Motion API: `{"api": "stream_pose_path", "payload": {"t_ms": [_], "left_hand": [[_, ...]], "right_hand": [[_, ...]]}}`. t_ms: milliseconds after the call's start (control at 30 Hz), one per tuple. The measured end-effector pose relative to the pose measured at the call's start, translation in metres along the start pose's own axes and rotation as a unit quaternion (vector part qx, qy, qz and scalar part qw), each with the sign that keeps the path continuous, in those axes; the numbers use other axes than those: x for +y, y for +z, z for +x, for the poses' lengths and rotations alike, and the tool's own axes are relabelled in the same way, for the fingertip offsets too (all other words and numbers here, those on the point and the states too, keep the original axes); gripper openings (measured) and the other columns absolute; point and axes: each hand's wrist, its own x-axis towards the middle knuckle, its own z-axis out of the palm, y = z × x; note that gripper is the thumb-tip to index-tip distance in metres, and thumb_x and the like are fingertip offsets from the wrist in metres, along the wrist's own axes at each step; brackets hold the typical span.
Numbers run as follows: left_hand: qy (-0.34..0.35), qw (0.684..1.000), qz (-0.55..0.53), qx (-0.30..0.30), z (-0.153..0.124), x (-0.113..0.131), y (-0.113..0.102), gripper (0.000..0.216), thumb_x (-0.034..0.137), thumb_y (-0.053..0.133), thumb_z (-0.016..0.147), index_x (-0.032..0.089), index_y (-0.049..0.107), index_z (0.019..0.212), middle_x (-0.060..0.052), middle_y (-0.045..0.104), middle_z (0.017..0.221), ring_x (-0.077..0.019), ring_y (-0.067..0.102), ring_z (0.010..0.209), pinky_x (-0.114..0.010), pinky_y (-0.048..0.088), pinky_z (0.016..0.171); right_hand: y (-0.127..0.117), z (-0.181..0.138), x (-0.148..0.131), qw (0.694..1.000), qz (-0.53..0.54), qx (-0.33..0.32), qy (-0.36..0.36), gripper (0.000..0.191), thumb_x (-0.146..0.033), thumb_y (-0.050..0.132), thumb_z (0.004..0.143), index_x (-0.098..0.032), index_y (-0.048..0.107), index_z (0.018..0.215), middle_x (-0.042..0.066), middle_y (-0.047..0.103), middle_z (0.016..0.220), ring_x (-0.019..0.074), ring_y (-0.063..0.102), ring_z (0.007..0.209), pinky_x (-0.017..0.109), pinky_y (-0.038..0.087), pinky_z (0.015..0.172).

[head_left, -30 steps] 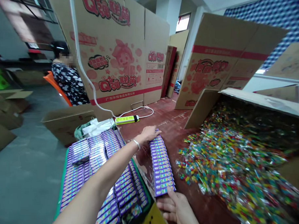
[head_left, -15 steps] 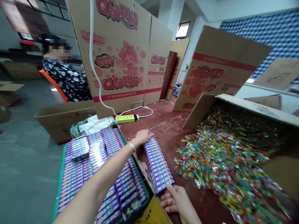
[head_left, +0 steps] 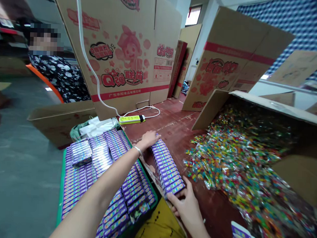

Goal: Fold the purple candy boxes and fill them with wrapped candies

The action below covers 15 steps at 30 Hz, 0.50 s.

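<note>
A row of small purple candy boxes (head_left: 167, 164) lies packed side by side on the red-brown tabletop. At its far end, my left hand (head_left: 148, 139) is closed, its fingers over the last box. My right hand (head_left: 186, 205) grips the near end, thumb on one side and fingers on the other. Some of its fingers are hidden behind the boxes. Left of the row, a green crate (head_left: 60, 188) is filled with similar rows of purple boxes, and a short stack (head_left: 81, 151) lies on top of them. My left forearm reaches across this crate.
Wrapped colourful candies (head_left: 224, 163) spill from a tipped carton (head_left: 275, 111) on the right. A power strip (head_left: 131, 119) and its white cable lie near a tall cardboard sheet (head_left: 160, 74). A purple printed piece (head_left: 241, 236) is at the lower right. A person (head_left: 61, 75) sits at left.
My right hand has shifted from the near corner to gripping the whole near end of the row. My left hand stays at the far end. The view has tilted slightly.
</note>
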Motion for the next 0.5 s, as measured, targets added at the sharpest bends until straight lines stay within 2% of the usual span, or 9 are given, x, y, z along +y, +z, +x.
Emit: {"api": "stream_pose_path", "payload": {"t_ms": [100, 167, 233, 333, 500], "left_hand": [[-0.012, 1.000, 0.001, 0.019, -0.003, 0.004, 0.002, 0.032, 0.032, 0.058, 0.094, 0.017, 0.058, 0.122, -0.010, 0.060, 0.124, -0.0239, 0.063, 0.104, -0.045, 0.054, 0.087], [-0.022, 0.999, 0.000, 0.033, -0.006, 0.005, 0.003, 0.032, 0.032, 0.059, 0.094, 0.017, 0.057, 0.122, -0.010, 0.060, 0.124, -0.0242, 0.063, 0.104, -0.045, 0.054, 0.087], [-0.029, 0.999, -0.002, 0.044, -0.008, 0.006, 0.004, 0.032, 0.032, 0.059, 0.094, 0.017, 0.057, 0.122, -0.010, 0.060, 0.124, -0.0243, 0.063, 0.104, -0.045, 0.054, 0.087], [-0.034, 0.998, -0.006, 0.057, -0.012, 0.006, 0.005, 0.033, 0.032, 0.059, 0.094, 0.016, 0.057, 0.122, -0.010, 0.060, 0.124, -0.0244, 0.063, 0.104, -0.045, 0.054, 0.087], [-0.038, 0.997, -0.014, 0.070, -0.015, 0.007, 0.006, 0.033, 0.032, 0.059, 0.094, 0.016, 0.057, 0.123, -0.010, 0.060, 0.124, -0.0247, 0.062, 0.105, -0.046, 0.054, 0.088]], "right_hand": [[0.003, 0.000, -0.008, 0.979, -0.196, 0.008, -0.060, 0.091, -0.042, 0.073, 0.071, -0.020, 0.029, 0.148, 0.010, 0.073, 0.097, 0.0323, 0.071, 0.089, 0.037, 0.052, 0.074], [0.004, 0.000, -0.008, 0.964, -0.253, 0.007, -0.077, 0.093, -0.044, 0.070, 0.074, -0.018, 0.024, 0.151, 0.015, 0.069, 0.113, 0.0345, 0.068, 0.101, 0.040, 0.050, 0.083], [0.006, 0.001, -0.002, 0.958, -0.275, 0.012, -0.076, 0.101, -0.043, 0.072, 0.072, -0.017, 0.017, 0.153, 0.017, 0.066, 0.120, 0.0353, 0.067, 0.103, 0.040, 0.050, 0.083], [0.011, 0.003, 0.010, 0.956, -0.281, 0.032, -0.076, 0.106, -0.035, 0.074, 0.069, -0.015, 0.012, 0.153, 0.017, 0.067, 0.120, 0.0337, 0.069, 0.099, 0.038, 0.051, 0.080], [0.018, 0.007, 0.021, 0.942, -0.309, 0.082, -0.099, 0.087, -0.041, 0.067, 0.075, -0.014, 0.025, 0.146, 0.016, 0.072, 0.107, 0.0348, 0.071, 0.095, 0.036, 0.051, 0.073]]}}
